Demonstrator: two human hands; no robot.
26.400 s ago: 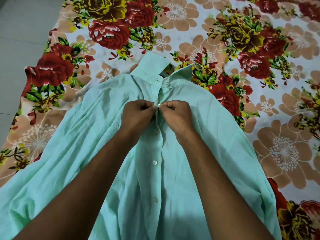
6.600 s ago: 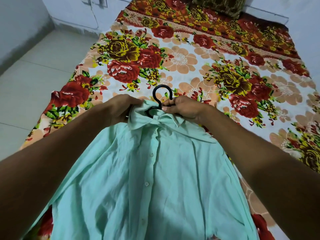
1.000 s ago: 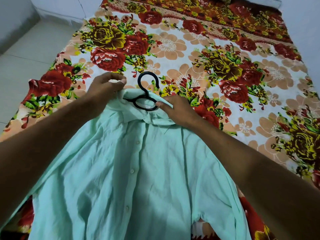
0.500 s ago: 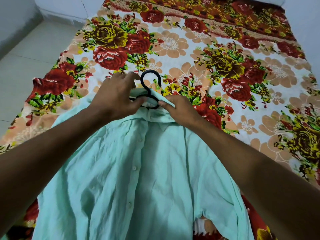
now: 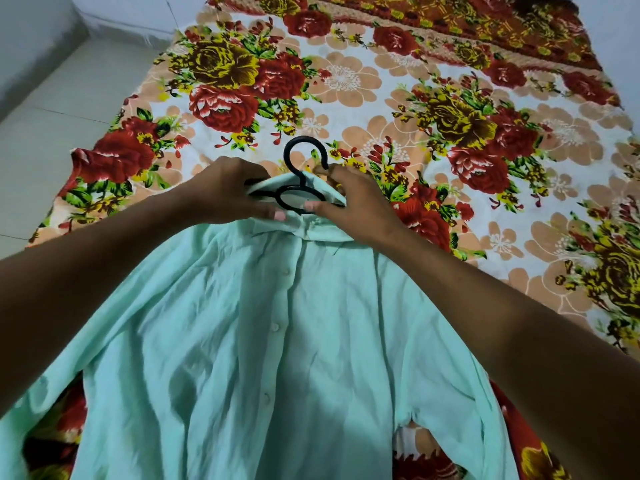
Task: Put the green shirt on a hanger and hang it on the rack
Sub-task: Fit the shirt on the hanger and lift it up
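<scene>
The mint green shirt [image 5: 277, 341] lies buttoned, front up, on the bed, collar away from me. A black hanger [image 5: 298, 174] sits inside it, with its hook and neck ring sticking out of the collar opening; its arms are hidden under the fabric. My left hand [image 5: 230, 194] pinches the left side of the collar. On the other side of the hook, my right hand [image 5: 349, 202] grips the right side of the collar, thumb near the hanger's ring. No rack is in view.
A floral bedsheet [image 5: 450, 133] with red, yellow and peach flowers covers the bed, which stretches away from me. Pale tiled floor [image 5: 62, 98] lies to the left of the bed, with a white wall [image 5: 31, 36] beyond it.
My left hand has come in from the outer collar edge to beside the hanger's hook. Both hands now hold the collar close around the hook.
</scene>
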